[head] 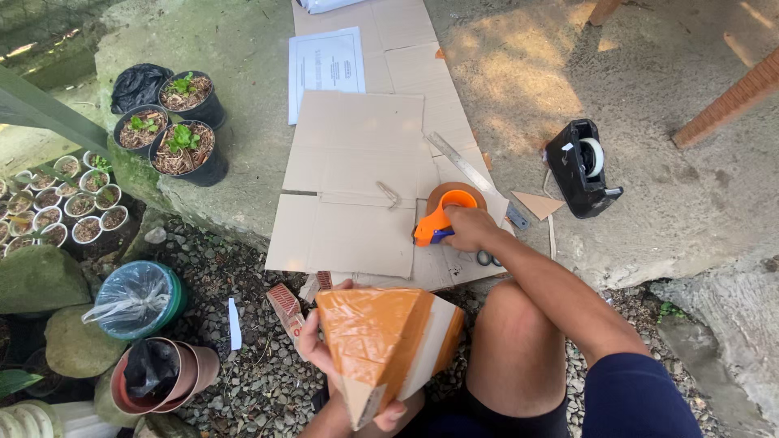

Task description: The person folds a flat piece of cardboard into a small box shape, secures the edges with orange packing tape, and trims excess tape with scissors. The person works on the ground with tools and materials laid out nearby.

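Observation:
My left hand [324, 350] grips a cardboard shape [388, 345] wrapped in brown packing tape, held low near my knee. My right hand [469, 229] reaches forward and holds an orange tape dispenser [436, 219] with a brown tape roll, resting on flattened cardboard sheets [349, 178]. A metal ruler [475, 176] lies just beyond the dispenser. Scissor handles [488, 259] peek out under my right wrist.
A black desk tape dispenser [580, 166] stands on the concrete at right. A white paper sheet [326, 69] lies on the cardboard at the top. Potted plants [180, 134] and several small seedling cups [65, 203] sit at left, with stacked pots [158, 373] on gravel.

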